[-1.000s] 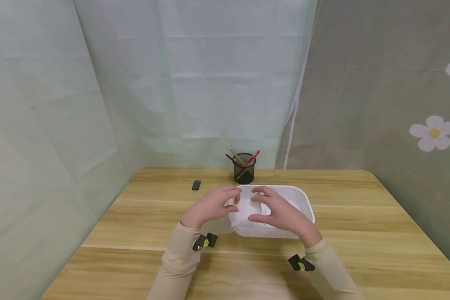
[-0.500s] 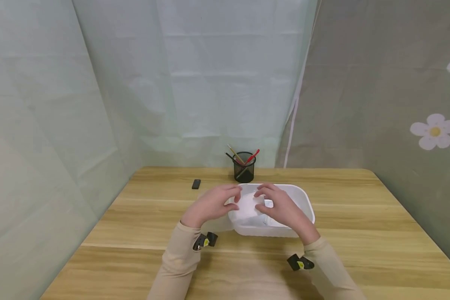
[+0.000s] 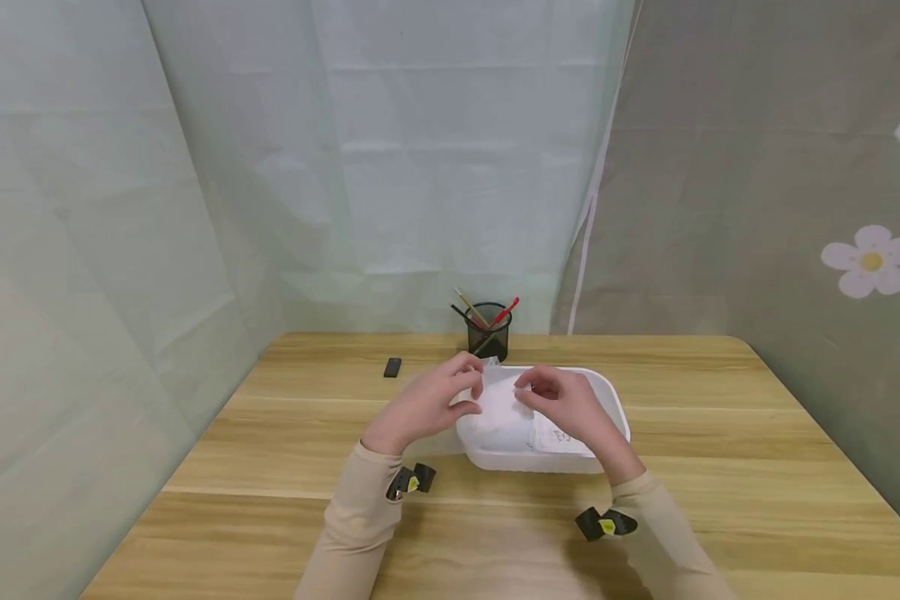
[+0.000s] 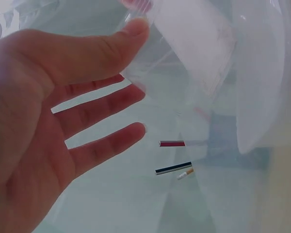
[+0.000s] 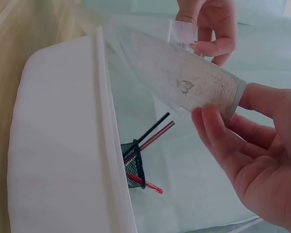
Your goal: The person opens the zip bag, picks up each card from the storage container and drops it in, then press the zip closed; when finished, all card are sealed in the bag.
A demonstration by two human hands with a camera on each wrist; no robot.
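Both hands pinch a clear plastic bag [image 3: 504,408] over the white tub [image 3: 607,400], left hand [image 3: 427,406] and right hand [image 3: 570,406] by fingertips; such thin grips risk film slipping or tearing.

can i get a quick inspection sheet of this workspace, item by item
surface: wooden table, light grain
job's things: clear plastic bag held over white tub
clutter: mesh pen holder with pens behind the tub; small black object at far left
grippers: left hand pinches the bag's left end; right hand pinches its right end
cables: nothing seen
surroundings: pale green cloth backdrop; grey floral cloth at right
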